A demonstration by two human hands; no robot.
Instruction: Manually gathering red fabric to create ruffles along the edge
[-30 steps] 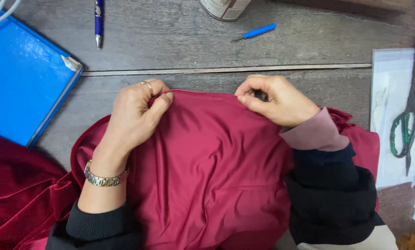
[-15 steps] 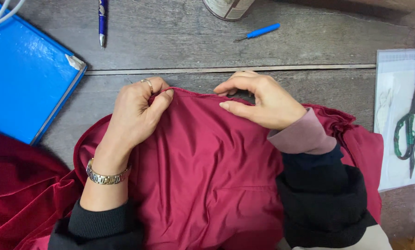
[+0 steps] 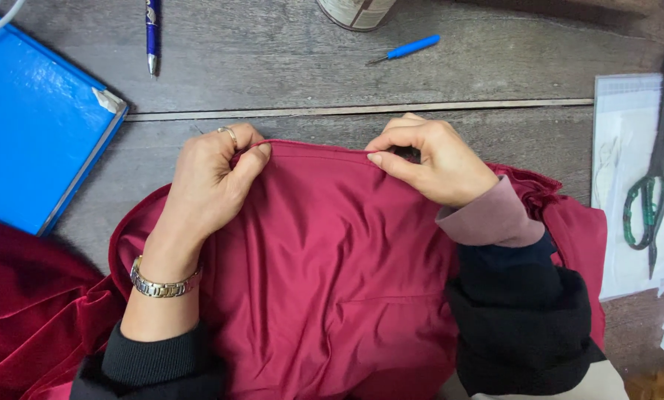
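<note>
The red cloth (image 3: 332,281) is lying spread on the wooden counter (image 3: 287,81), its top edge running just below the seam between the counter's boards, and both hands are working along that edge. The left hand (image 3: 210,185) is keeping the same spot it had a second ago: its fingers (image 3: 252,159) are closed narrow, pinching the folded edge. What has changed is the right hand (image 3: 439,163). A second ago it was bunched tight on the edge; half a second ago it opened and lifted a little; now its thumb and forefinger are coming together again on the edge, the thumb tip pressing the fold from the near side. The other fingers are curled above the cloth, and a dark gap is showing under them, so whether they are touching it cannot be told.

This looks like a regrip, with the stretch of edge between the two hands being pulled taut and flat.

Beyond the cloth, a blue seam ripper (image 3: 406,50) and a blue pen (image 3: 152,33) are lying untouched. Left of the cloth a blue folder (image 3: 36,126) is resting; right of it, green-handled scissors (image 3: 652,185) are lying on a clear plastic bag (image 3: 613,148).
</note>
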